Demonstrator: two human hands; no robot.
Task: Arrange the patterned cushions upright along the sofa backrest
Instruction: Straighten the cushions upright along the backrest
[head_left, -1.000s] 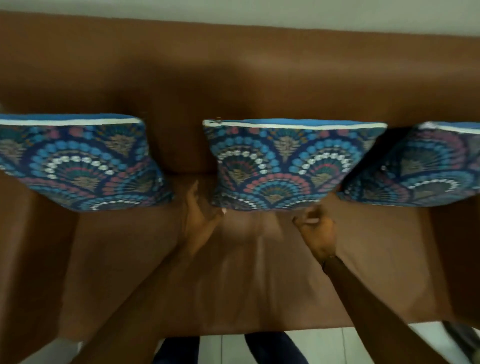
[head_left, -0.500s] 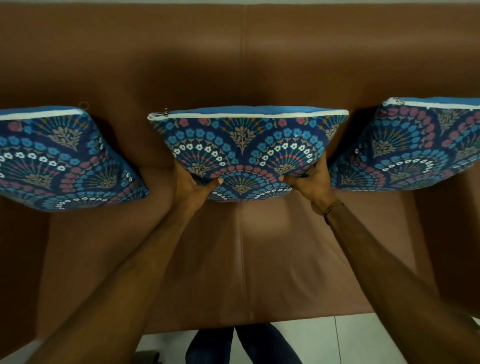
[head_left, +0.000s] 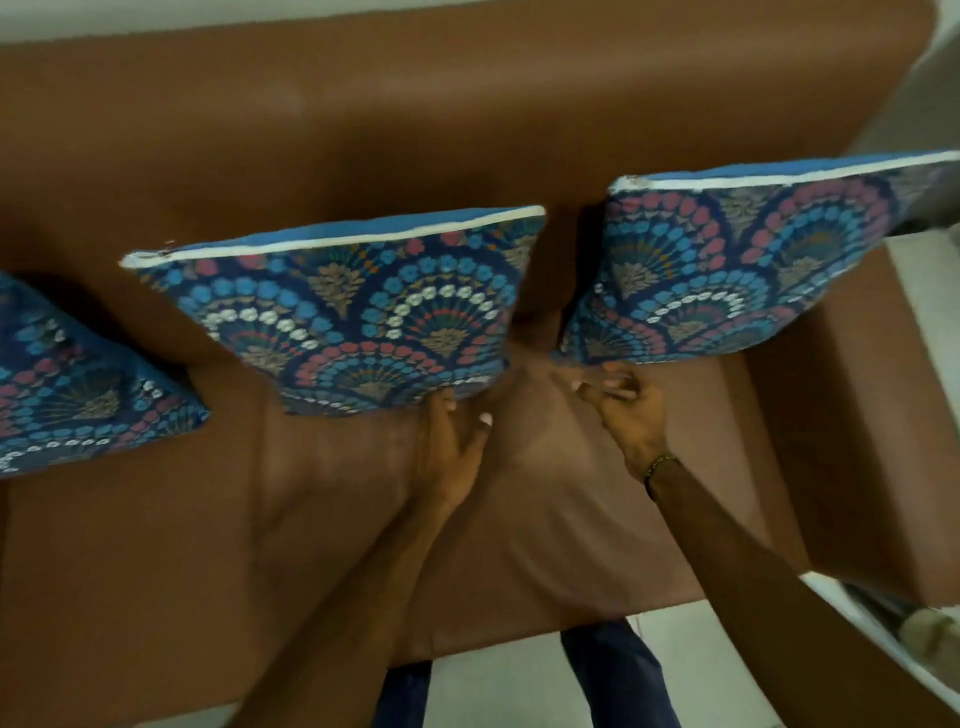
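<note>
A brown sofa (head_left: 363, 545) fills nearly everything in sight, its broad backrest (head_left: 415, 119) rising beyond both hands and its seat spreading out beneath them. Three patterned cushions stand upright against that backrest. The middle cushion (head_left: 353, 317) — blue scallop print with pink and white dots and a white piped top edge — stands directly above the left fingertips, its lower right corner resting right at them. The right cushion (head_left: 737, 270), same print, leans back just beyond the right fingers, its bottom left corner almost touching them, and a narrow gap of bare sofa separates it from the middle one. The left cushion (head_left: 78, 384) sits well off to the left of both hands, cut by the frame edge. The sofa's right armrest (head_left: 831, 441) lies to the right of the right wrist. The left hand (head_left: 452, 447) is flat and loosely spread, fingers pressed up against the underside of the middle cushion, gripping nothing that I can make out. The right hand (head_left: 623, 410) is blurred — its fingers look curled loosely with nothing between them, just short of the right cushion's corner. A thin dark bracelet (head_left: 658, 464) circles the right wrist.
</note>
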